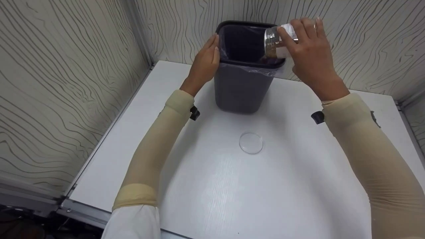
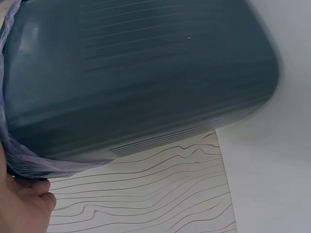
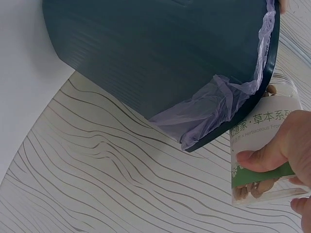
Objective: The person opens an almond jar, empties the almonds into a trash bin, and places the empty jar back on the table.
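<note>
A dark grey trash bin (image 1: 242,86) with a clear liner (image 3: 209,107) folded over its rim stands at the table's back. My left hand (image 1: 204,63) grips the left side of the rim, its fingertips curled against the edge in the left wrist view. In my right hand (image 1: 312,53) is a clear jar (image 3: 265,131) with a white and green label. The jar lies tipped on its side, its uncovered mouth pointing left over the bin's right rim. Brown lumpy pieces (image 3: 260,188) show through its wall. Much of the bin's inside is dark.
A clear round lid (image 1: 251,142) lies flat on the white table (image 1: 212,192), in front of the bin. Wood-patterned panels (image 1: 83,66) rise along the left side and behind the bin. Metal framing (image 1: 109,129) runs along the table's left edge.
</note>
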Available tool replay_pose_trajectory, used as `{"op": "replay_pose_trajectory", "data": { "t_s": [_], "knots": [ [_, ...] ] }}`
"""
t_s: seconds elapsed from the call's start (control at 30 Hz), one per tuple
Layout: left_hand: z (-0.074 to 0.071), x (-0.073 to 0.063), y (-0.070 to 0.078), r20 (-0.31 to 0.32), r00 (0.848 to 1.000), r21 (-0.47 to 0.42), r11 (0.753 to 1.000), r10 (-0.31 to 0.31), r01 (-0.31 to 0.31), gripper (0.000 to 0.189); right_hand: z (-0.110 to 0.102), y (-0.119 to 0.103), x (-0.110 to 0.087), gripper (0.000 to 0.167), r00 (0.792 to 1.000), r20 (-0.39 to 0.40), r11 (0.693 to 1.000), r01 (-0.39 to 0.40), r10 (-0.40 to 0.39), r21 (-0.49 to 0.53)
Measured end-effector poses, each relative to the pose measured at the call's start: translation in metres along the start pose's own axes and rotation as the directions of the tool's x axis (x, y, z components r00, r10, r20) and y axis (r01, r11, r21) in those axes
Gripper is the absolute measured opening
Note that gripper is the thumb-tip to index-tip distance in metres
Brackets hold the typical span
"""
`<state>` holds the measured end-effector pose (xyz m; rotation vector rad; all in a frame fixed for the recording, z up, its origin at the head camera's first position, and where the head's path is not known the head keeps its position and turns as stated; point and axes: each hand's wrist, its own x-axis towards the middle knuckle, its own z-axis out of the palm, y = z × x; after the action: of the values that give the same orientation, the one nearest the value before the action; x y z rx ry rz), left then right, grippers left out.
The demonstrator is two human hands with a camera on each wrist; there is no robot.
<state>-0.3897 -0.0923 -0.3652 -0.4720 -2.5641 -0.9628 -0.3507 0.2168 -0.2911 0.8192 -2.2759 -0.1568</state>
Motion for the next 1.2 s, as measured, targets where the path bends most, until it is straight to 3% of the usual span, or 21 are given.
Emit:
{"op": "replay_pose_trajectory", "data": {
  "t_s": [0.87, 1.2],
  "knots": [
    [0.0012, -0.0006, -0.0023, -0.016, 1.0, -0.009, 1.0, 0.016, -0.016, 0.051, -0.0021, -0.0012, 0.0017, 0.088, 0.999, 0.019, 0.998, 0.033, -0.032, -0.053],
    [0.0016, -0.0001, -0.0015, -0.031, 0.999, -0.015, 1.0, 0.017, -0.018, 0.05, -0.0008, 0.0007, 0.0025, 0.086, 0.999, -0.011, 0.998, 0.051, -0.052, -0.04]
  ]
}}
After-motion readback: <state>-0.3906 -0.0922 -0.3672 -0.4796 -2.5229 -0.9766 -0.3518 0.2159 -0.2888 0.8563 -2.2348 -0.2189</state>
